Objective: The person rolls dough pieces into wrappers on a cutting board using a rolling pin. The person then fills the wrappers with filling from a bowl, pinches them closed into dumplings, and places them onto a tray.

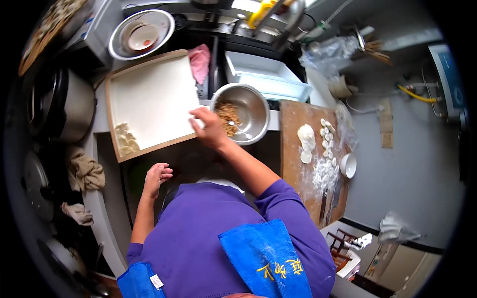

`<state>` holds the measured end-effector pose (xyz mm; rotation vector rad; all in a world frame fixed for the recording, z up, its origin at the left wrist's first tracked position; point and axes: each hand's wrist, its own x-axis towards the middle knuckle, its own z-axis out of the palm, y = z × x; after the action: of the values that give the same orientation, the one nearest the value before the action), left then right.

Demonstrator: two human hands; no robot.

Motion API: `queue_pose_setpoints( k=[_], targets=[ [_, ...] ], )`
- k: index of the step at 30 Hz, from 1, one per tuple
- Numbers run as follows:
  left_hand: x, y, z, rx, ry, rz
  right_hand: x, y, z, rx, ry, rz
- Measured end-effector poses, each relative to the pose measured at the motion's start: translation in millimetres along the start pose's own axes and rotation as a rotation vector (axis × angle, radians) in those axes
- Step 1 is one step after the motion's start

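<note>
My right hand is over the right edge of a wood-framed white tray, beside a steel bowl. Its thumb and fingers are apart, with nothing visible between them; whether it touches the frame I cannot tell. Brown crumbly filling lies in the bowl, with a light-coloured spoon. Low in front of the tray, my left hand hangs with loosely bent fingers and holds nothing visible. Several pale dumplings sit in the tray's near left corner.
To the right, a wooden board carries dough, small dough pieces and flour. A white bowl is at its edge. Behind are a clear plastic bin, a pink cloth and stacked bowls. A cooker stands left.
</note>
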<state>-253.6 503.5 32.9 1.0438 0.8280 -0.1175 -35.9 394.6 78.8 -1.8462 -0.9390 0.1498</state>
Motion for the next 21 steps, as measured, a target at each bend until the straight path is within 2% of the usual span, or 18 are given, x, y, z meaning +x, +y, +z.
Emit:
queue_pose_setpoints(
  k=[2, 4, 5, 6, 8, 12, 14, 16, 18, 21],
  targets=[
    [10.1, 9.2, 20.2, 0.035, -0.057, -0.021, -27.5, 33.5, -81.1, -0.207, 0.29, 0.075],
    [20.6, 18.9, 42.9, 0.089, -0.116, -0.013, -72.2, 77.8, -160.1, -0.47, 0.558, 0.285],
    [26.1, 24.1, 55.2, 0.138, -0.149, -0.01, -99.3, 93.4, -196.8, -0.533, 0.598, 0.565],
    [30.8, 29.1, 66.7, 0.186, -0.181, -0.008, -138.8, 130.1, -233.1, -0.698, 0.61, 0.626],
    [37.6, 37.9, 91.2, 0.213, -0.22, -0.008, -191.4, 141.9, -273.7, -0.776, 0.631, 0.926],
    [41.9, 45.7, 131.4, 0.302, -0.318, 0.0, -248.8, 183.9, -288.8, -0.854, 0.661, 0.914],
    [41.8, 48.2, 146.4, 0.408, -0.391, -0.012, -243.8, 172.7, -287.0, -0.811, 0.606, 1.076],
    [45.3, 45.5, 153.5, 0.429, -0.4, -0.022, -240.4, 171.4, -288.4, -0.768, 0.612, 1.109],
    [47.3, 43.8, 158.9, 0.398, -0.445, -0.043, -251.7, 193.7, -293.3, -0.356, 0.695, 1.241],
    [45.8, 47.3, 166.2, 0.432, -0.451, -0.039, -261.2, 205.7, -293.9, -0.314, 0.735, 1.149]
  ],
)
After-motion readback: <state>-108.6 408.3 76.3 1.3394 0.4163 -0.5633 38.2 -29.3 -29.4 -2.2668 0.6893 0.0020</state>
